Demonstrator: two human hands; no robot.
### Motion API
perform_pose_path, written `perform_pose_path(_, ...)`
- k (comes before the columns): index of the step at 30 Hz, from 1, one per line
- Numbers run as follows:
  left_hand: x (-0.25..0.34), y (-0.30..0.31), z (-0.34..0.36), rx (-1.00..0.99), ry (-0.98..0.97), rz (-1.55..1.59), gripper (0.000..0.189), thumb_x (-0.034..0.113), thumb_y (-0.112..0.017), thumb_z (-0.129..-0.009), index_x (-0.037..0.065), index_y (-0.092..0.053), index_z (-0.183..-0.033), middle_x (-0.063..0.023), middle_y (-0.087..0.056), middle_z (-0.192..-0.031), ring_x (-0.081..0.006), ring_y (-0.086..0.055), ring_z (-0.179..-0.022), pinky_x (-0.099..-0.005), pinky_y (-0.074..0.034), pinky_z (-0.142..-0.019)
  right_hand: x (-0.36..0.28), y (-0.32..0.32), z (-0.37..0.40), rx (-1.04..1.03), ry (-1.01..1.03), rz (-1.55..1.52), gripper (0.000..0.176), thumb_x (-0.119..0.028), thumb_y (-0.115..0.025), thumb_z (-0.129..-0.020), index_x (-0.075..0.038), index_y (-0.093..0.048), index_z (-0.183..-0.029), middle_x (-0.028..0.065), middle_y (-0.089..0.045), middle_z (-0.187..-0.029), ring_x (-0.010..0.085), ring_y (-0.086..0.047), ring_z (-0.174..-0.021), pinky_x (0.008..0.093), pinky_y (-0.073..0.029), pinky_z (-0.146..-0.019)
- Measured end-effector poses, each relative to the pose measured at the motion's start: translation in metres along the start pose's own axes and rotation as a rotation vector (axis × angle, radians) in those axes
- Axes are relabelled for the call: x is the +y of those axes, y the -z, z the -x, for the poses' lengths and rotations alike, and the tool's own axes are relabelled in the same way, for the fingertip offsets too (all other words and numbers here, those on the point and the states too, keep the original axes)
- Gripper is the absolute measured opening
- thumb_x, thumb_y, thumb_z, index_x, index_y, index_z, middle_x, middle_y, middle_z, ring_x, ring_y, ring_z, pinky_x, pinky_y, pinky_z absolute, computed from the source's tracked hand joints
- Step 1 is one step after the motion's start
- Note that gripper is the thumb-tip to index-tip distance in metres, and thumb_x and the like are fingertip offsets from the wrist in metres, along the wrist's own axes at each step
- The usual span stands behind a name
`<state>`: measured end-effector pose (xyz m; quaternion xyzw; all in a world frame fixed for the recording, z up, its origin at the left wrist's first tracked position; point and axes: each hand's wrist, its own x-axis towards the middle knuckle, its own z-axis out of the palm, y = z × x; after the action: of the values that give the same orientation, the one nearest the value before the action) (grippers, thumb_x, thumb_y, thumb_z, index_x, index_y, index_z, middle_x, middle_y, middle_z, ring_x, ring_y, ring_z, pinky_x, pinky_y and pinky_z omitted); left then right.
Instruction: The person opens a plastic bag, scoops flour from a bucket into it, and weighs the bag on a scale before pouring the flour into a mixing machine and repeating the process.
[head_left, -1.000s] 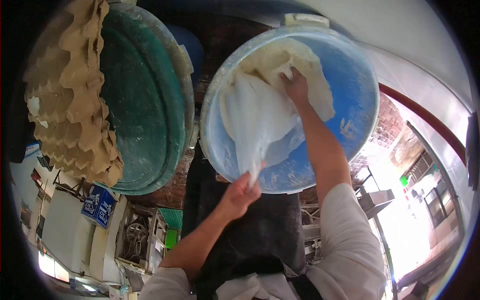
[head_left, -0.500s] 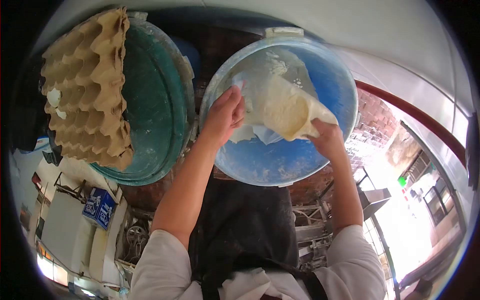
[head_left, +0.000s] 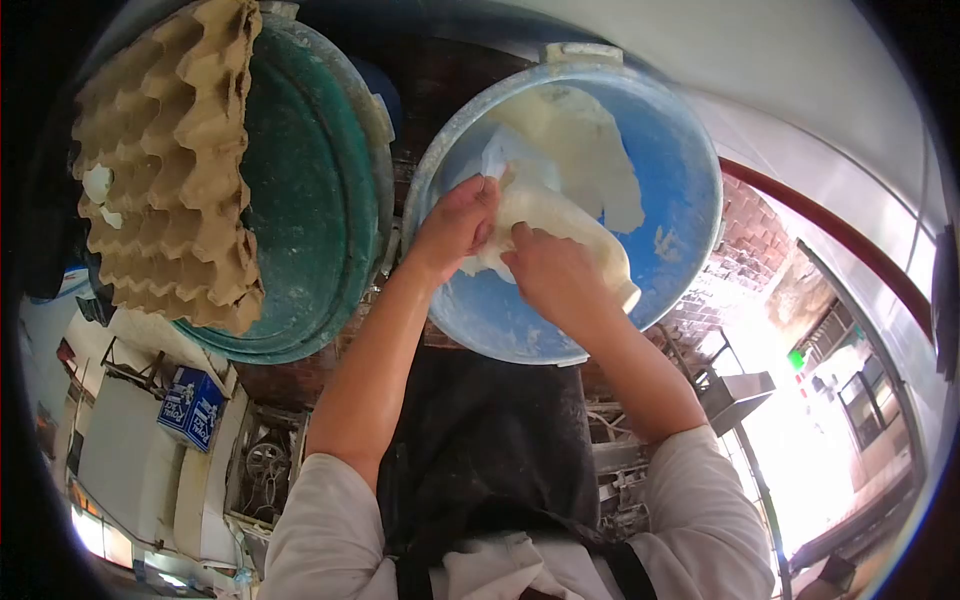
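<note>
A large blue tub with a pale powder layer inside lies below my hands. A floppy cream-coloured cloth or bag hangs over it, its right end rounded and drooping. My left hand is closed at the left end of this cloth, beside a whitish translucent plastic piece. My right hand lies against the front of the cloth, fingers bent and pinching near my left hand. What exactly the fingertips grip is partly hidden.
At the left a cardboard egg tray rests on a green round lid or tub. A blue box stands lower left. A red-brown pipe curves at the right, near a metal box.
My right hand has moved left from the cloth's right end to near my left hand. The cloth now stretches lower to the right, and its open mouth no longer shows.
</note>
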<state>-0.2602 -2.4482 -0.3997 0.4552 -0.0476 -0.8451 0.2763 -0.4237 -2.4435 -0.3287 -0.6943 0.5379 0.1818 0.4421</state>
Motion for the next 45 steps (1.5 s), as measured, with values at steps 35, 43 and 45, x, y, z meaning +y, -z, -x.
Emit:
perform_pose_path(35, -0.107, -0.019, 0.124, -0.180, 0.179, -0.376, 0.075, 0.042, -0.065, -0.090, 0.005, -0.034, -0.147, 0.0043, -0.030, -0.069, -0.0066, -0.032, -0.063, -0.0232, -0.030, -0.059, 0.230, -0.127, -0.237, 0.488, -0.386, 0.076, 0.034, -0.034, -0.060, -0.089, -0.010, -0.062, -0.113, 0.0159, -0.069, -0.103, 0.0360, -0.066, -0.093, 0.0440, -0.054, -0.076)
perform_pose_path(43, -0.090, -0.018, 0.102, 0.067, 0.102, 0.082, 0.056, 0.031, -0.055, -0.098, 0.007, -0.037, -0.145, 0.0077, -0.035, -0.071, -0.0047, -0.032, -0.059, -0.0210, -0.028, -0.053, 0.213, -0.082, -0.128, 0.626, -0.143, -0.474, 0.035, -0.023, -0.072, -0.081, -0.008, -0.064, -0.111, 0.0189, -0.068, -0.096, 0.0419, -0.062, -0.094, 0.0453, -0.050, -0.079)
perform_pose_path(45, -0.075, -0.011, 0.087, 0.074, 0.051, 0.218, 0.055, 0.034, -0.054, -0.098, 0.010, -0.038, -0.144, 0.0071, -0.034, -0.068, -0.0047, -0.030, -0.056, -0.0221, -0.025, -0.051, 0.188, -0.051, -0.081, 0.624, -0.109, -0.372, 0.035, -0.018, -0.075, -0.078, -0.006, -0.064, -0.109, 0.0190, -0.068, -0.093, 0.0409, -0.063, -0.090, 0.0435, -0.051, -0.076)
